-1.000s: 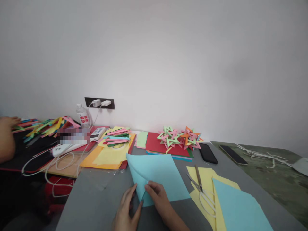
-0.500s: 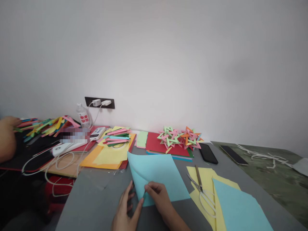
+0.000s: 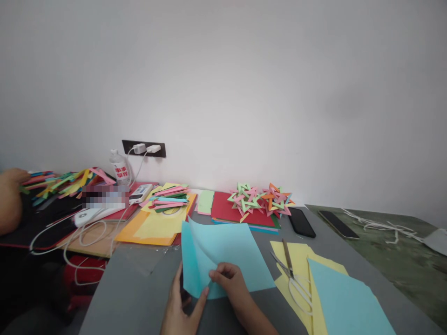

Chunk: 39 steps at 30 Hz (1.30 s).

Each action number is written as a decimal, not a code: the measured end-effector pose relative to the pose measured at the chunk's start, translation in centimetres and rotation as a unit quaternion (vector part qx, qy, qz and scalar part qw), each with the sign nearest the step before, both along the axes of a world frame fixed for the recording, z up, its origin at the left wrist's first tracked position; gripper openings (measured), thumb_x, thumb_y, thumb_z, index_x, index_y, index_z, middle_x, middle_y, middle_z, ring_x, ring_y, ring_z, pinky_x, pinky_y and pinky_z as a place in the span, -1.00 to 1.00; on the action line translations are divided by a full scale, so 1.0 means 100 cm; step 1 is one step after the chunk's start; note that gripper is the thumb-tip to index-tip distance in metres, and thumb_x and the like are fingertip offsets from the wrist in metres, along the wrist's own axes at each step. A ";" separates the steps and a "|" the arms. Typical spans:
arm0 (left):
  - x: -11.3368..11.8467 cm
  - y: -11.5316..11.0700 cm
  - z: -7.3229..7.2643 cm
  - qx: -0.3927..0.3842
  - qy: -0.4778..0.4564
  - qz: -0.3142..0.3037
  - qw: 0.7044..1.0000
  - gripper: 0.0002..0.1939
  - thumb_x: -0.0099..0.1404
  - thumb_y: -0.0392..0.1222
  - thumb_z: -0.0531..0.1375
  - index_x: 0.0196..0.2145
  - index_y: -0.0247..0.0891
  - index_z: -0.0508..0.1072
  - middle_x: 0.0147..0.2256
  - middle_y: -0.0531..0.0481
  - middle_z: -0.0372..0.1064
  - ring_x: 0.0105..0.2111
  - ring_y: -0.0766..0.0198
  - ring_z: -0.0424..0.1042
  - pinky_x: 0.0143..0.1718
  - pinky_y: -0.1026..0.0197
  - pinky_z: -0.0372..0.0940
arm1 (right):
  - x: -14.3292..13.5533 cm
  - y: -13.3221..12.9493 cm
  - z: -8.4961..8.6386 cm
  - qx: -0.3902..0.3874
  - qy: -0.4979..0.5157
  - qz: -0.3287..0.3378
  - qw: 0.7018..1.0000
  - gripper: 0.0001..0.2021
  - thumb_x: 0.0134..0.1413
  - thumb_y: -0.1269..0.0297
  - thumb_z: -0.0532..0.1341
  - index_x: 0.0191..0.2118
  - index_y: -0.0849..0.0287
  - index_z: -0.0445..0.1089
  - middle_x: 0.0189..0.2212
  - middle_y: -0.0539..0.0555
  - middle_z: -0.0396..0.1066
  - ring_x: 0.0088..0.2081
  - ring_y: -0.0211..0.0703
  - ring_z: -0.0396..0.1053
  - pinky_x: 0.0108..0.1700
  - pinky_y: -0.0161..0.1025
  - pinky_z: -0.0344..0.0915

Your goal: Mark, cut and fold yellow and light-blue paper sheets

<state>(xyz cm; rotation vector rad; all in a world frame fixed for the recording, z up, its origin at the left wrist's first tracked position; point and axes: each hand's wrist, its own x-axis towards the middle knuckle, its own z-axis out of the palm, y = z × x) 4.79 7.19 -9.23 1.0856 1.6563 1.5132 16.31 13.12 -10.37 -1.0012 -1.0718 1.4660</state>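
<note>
A light-blue sheet of paper [image 3: 240, 251] lies on the grey table, its left part lifted and curved over. My right hand [image 3: 228, 279] pinches the near part of the lifted paper between thumb and index finger. My left hand [image 3: 185, 300] holds the sheet at its near left corner. The thumb lies in front, by the right fingertips, while the other fingers are partly hidden behind the raised left flap. Right of the sheet, scissors [image 3: 291, 277] rest on yellow paper [image 3: 296, 302], and another blue sheet [image 3: 349, 298] lies beside them.
Two folded paper stars [image 3: 246, 200] sit on stacked coloured paper [image 3: 220, 204]. Two black phones [image 3: 302, 222] lie to the right. Paper strips [image 3: 171, 197] top yellow sheets on the left. Beyond are white cables [image 3: 94, 232], a bottle [image 3: 120, 167] and another person's arm [image 3: 10, 202].
The sheet's left edge has swung up and outward to the left, opening the curl. My left fingers have gone behind that flap. My right hand keeps its pinch almost in place.
</note>
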 end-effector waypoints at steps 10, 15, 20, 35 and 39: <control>-0.011 -0.004 0.015 0.088 0.206 0.052 0.973 -0.42 0.10 -0.05 0.10 0.08 -0.21 0.11 0.11 -0.18 0.06 0.13 0.05 -0.02 0.11 -0.08 -0.10 | 0.004 -0.002 0.000 -0.014 0.037 -0.043 0.998 -0.72 -0.34 0.11 0.31 -0.69 0.20 0.29 -0.71 -0.08 0.21 -0.54 -0.31 0.14 -0.43 -0.37 0.08; 0.000 -0.001 0.010 0.086 0.233 -0.091 0.964 -0.50 0.14 -0.14 0.08 0.06 -0.14 0.15 0.11 -0.10 0.07 0.10 0.11 0.07 0.07 0.02 0.06 | 0.011 -0.001 0.002 -0.012 0.050 -0.055 0.997 -0.74 -0.36 0.14 0.28 -0.69 0.19 0.25 -0.73 -0.10 0.15 -0.59 -0.32 0.12 -0.48 -0.37 0.10; 0.016 0.012 -0.005 0.083 0.350 -0.170 0.917 -0.31 0.10 -0.25 0.08 0.17 -0.09 -0.10 0.21 -0.05 -0.15 0.17 0.11 -0.10 0.10 -0.04 0.00 | 0.023 -0.002 0.013 0.028 0.007 -0.014 0.999 -0.76 -0.33 0.17 0.22 -0.71 0.19 0.21 -0.76 -0.11 0.11 -0.62 -0.33 0.10 -0.52 -0.37 0.09; 0.024 0.022 -0.019 0.104 0.302 -0.223 0.921 -0.42 0.18 -0.44 -0.17 0.13 -0.06 0.04 0.16 0.07 0.02 0.18 0.26 -0.16 0.15 -0.02 -0.15 | 0.108 0.031 -0.002 0.043 -0.376 -0.280 0.883 -0.63 -0.16 0.03 0.12 -0.32 0.23 0.41 -0.24 0.23 0.39 -0.13 0.09 0.28 -0.06 -0.08 0.15; 0.021 0.012 0.003 0.063 0.135 -0.118 0.982 -0.58 0.26 -0.16 -0.13 0.07 -0.13 0.17 0.13 -0.01 0.08 0.15 0.21 -0.04 0.14 0.01 -0.13 | 0.108 0.030 -0.006 0.061 -0.355 -0.250 0.899 -0.60 -0.18 0.10 0.15 -0.17 0.20 0.37 -0.14 0.19 0.35 -0.05 0.06 0.25 0.00 -0.11 0.13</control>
